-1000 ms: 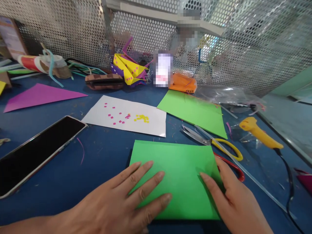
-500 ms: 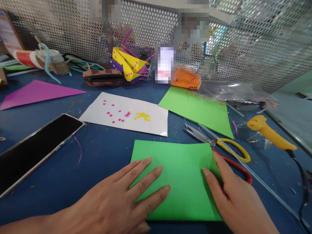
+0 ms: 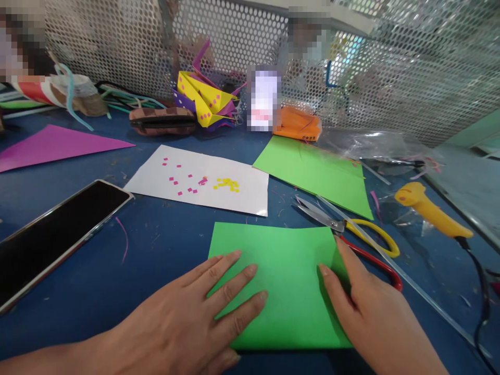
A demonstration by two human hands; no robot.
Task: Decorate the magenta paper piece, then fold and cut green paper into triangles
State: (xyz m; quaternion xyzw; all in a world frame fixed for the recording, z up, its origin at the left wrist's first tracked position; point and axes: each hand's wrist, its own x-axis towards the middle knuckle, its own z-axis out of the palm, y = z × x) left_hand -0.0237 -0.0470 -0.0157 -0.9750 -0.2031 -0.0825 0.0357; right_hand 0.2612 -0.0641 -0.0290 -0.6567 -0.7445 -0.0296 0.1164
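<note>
A bright green sheet of paper lies on the blue tabletop in front of me. My left hand rests flat across its left part, fingers spread on the surface. At the sheet's right edge is my right hand, thumb on top and index finger along the edge, pinching the paper; its other fingers are hidden. Just beyond that hand lie scissors with one yellow and one red handle. Behind the sheet, a white paper bears small pink and yellow paper pieces.
A dark-screened phone lies at left, near a purple paper. Light green paper sits behind the scissors. On the right are a yellow glue gun and a clear glue stick. A folded yellow-purple craft stands before the mesh panel.
The view has shifted slightly, and the right thumb and index finger sit a little further left with the sheet's edge. The left hand stays flat on the paper.
</note>
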